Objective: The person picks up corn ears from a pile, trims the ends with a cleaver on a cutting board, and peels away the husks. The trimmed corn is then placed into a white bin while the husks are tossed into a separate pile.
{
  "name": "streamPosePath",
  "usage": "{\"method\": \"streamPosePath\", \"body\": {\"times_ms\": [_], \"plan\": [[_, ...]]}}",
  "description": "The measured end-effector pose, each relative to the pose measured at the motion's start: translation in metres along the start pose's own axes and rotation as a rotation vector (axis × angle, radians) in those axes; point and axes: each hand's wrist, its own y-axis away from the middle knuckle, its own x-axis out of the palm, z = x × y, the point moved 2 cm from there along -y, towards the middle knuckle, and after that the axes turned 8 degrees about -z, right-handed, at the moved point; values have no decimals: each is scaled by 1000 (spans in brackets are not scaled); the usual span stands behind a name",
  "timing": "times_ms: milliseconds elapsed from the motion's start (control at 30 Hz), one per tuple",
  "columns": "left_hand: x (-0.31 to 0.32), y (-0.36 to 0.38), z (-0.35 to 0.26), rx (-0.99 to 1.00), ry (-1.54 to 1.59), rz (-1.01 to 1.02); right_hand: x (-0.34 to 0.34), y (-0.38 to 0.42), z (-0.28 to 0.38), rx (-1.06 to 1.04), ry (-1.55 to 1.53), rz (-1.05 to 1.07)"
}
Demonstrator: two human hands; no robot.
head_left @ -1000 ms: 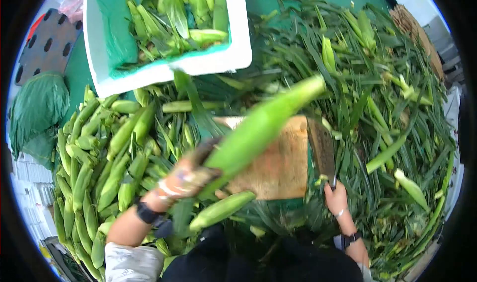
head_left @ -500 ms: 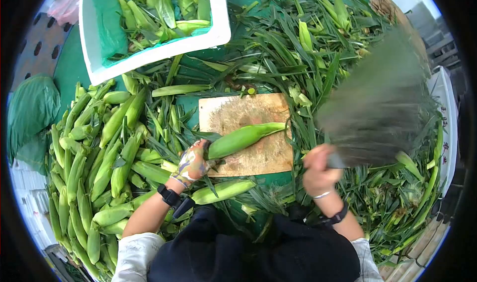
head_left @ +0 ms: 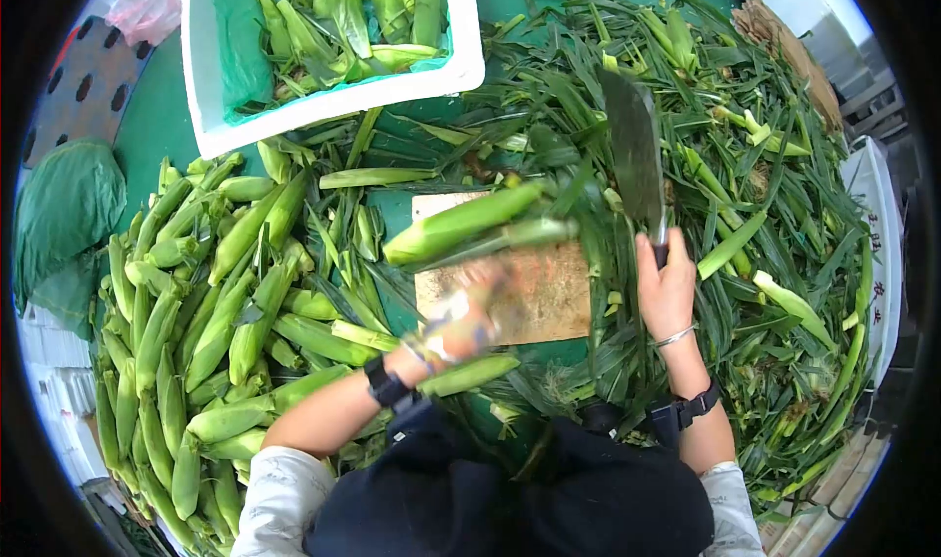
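My left hand (head_left: 466, 317), in a patterned glove, is smeared by motion over the lower left of the wooden board (head_left: 559, 297). Just beyond its fingers a green ear of corn (head_left: 461, 226) lies slanted over the board's top. A blurred green stalk or leaf piece (head_left: 539, 233) is beside that ear; whether my fingers touch either one is unclear. To the right of the board, my right hand (head_left: 668, 287) is closed around the handle of a broad dark cleaver (head_left: 635, 155), its blade pointing away from me above the leaves.
Many unpeeled ears (head_left: 157, 331) are heaped at the left. A white box (head_left: 328, 103) with green lining holds corn at the top. Cut husks and leaves (head_left: 774, 312) cover the right side of the green table (head_left: 157, 116). A green mesh bag (head_left: 69, 214) sits far left.
The cleaver, blurred at the right before, has swung left and points away from me. My left hand has moved right, and the ear has shifted up and left relative to it. The view has shifted slightly.
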Motion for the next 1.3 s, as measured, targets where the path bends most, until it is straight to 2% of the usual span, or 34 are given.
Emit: {"method": "streamPosePath", "body": {"times_ms": [33,67,100,133,200,267,300,400,467,533,600,667,700,800,833,867,933,1000,1033,1067,1100,1133,1167,1200,1233,1267,1300], "plan": [[-5,-22,24,-231,-322,272,-8,-11,18,-17,-17,-28],[-19,-45,29,-123,-545,179,-12,-20,32,-85,-85,-119],[-19,-52,51,-91,-599,180,-16,-27,48,-83,-193,-165],[-7,-48,86,-92,-660,269,-19,-30,63,-87,-300,-203],[-10,-53,90,-435,-405,564,-15,-32,83,-130,-476,-290],[-9,-48,89,-375,-416,487,-6,-28,84,-169,-568,-289],[-9,-41,88,-324,-425,420,4,-22,79,-155,-542,-225],[-20,-23,81,-382,-339,485,44,15,49,-95,-286,-34],[-24,-8,81,-396,-348,522,107,59,-29,16,246,464],[-39,0,70,-345,-246,401,106,77,-52,89,101,414],[-49,14,71,-557,-24,544,98,77,-65,113,120,456],[-52,40,71,-543,167,392,95,66,-61,133,133,466],[-45,49,74,-614,236,455,91,67,-54,120,191,476],[-24,69,62,-722,229,375,78,66,-29,55,264,494],[-14,80,66,-635,162,393,70,62,-16,74,136,416],[-6,82,68,-663,172,438,62,59,-3,91,7,339],[4,88,58,-664,144,339,45,64,21,99,-260,164],[10,82,49,-592,80,367,50,88,10,147,-207,177],[-8,52,18,-746,244,374,62,106,-4,176,-85,276],[-16,37,0,-897,410,382,82,127,-32,111,72,391],[-9,49,14,-951,535,270,82,133,-44,135,84,396],[-27,42,0,-1037,586,171,80,131,-53,151,96,400],[-34,53,11,-1077,578,72,69,112,-50,127,142,408],[-56,68,27,-1148,264,93,56,101,-46,127,186,435],[-98,62,2,-1165,395,-57,57,91,-68,162,272,426],[-126,86,29,-985,341,-205,49,70,-77,94,382,366],[-175,97,40,-970,61,-160,43,48,-96,31,377,269]]}}
